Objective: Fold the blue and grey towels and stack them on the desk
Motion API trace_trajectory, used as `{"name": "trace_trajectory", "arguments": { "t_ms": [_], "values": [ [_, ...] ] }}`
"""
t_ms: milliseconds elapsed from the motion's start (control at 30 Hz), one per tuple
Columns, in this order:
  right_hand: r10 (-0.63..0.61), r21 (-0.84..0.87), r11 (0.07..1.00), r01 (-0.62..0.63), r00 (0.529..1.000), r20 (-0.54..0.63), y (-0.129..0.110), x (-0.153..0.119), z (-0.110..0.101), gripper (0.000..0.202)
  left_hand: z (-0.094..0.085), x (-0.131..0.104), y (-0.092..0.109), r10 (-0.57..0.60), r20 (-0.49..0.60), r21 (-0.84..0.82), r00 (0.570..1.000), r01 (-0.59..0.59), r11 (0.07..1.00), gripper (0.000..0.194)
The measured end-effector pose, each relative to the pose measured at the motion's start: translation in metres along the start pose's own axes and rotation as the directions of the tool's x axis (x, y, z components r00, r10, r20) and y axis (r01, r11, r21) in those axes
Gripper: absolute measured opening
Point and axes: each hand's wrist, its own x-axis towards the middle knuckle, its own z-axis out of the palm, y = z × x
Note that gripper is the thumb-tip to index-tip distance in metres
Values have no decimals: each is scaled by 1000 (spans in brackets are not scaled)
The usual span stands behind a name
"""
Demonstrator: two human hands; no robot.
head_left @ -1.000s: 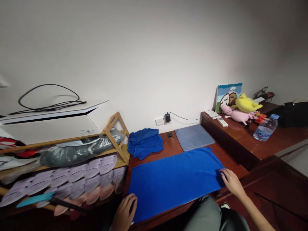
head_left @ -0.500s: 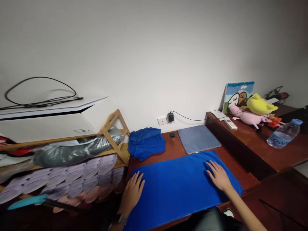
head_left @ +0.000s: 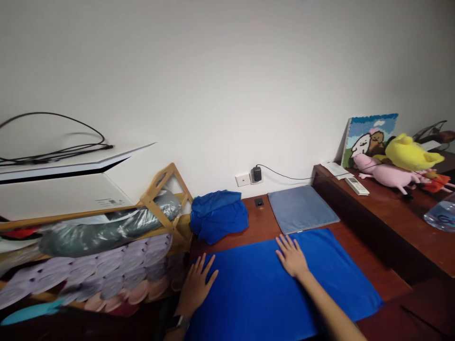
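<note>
Since the earlier frame, our right hand (head_left: 293, 259) has moved inward across the blue cloth (head_left: 256, 293). In the head view, that cloth lies spread flat on the desk (head_left: 258, 225) before us; from its middle, our right hand rests at one o'clock and our left hand (head_left: 195, 286) at nine, over the edge. Each grip is uncurled, splayed wide, palm down. Beyond, we see crumpled blue fabric (head_left: 218, 215) at eleven and a grey-blue cloth (head_left: 302, 208) at one.

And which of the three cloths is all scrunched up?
The crumpled blue cloth beside the wooden rack. It's bunched in folds; the spread blue cloth under the right hand and the grey-blue cloth lie flat.
</note>
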Motion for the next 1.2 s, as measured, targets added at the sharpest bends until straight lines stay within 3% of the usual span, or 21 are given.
{"name": "trace_trajectory", "arguments": {
  "t_ms": [100,200,300,400,533,633,700,733,800,900,967,1000,1067,1200],
  "values": [
    [141,-100,984,-146,988,-57,84,-14,-19,66,7,-4,-5,-9,-60,5,998,10,1000,64],
    [312,-188,929,-319,948,-67,156,-24,-36,68,10,-5,-2,-36,-87,28,996,38,999,66],
    [421,-204,883,-423,906,-54,197,-29,-43,74,9,-4,-1,-84,-71,47,994,87,995,70],
    [438,-198,876,-440,897,-57,210,-30,-45,77,6,-4,-3,-132,-47,57,990,135,989,74],
    [469,-198,865,-462,883,-13,204,-25,-55,76,-1,-2,-6,-123,-53,35,991,125,992,72],
    [512,-189,838,-512,858,-53,170,-11,-67,72,-8,0,-6,-81,-89,1,993,81,997,65],
    [420,-162,882,-443,894,-158,122,1,-66,69,-10,0,-5,-74,-113,-18,991,73,997,63],
    [319,-145,925,-351,925,-207,90,6,-61,68,-10,0,-4,-78,-122,-27,989,75,997,63],
    [48,-87,994,-63,985,-168,20,13,-41,67,-8,-1,-2,-88,-127,-46,988,82,996,65],
    [-224,16,974,225,973,-61,-66,13,-4,67,-4,-2,-2,-107,-96,-67,990,101,993,67],
    [-275,49,960,275,961,-9,-89,10,13,67,-2,-2,-3,-114,-69,-68,991,110,992,68],
    [-264,47,963,264,964,9,-87,9,17,66,-1,-2,-4,-113,-61,-65,992,109,992,69],
    [-196,18,980,196,980,28,-59,5,15,65,1,-1,-6,-98,-62,-59,993,94,994,69],
    [9,-74,997,-7,1000,22,48,-5,-13,71,6,0,-10,-78,-94,-46,993,74,996,69]
  ]
}}
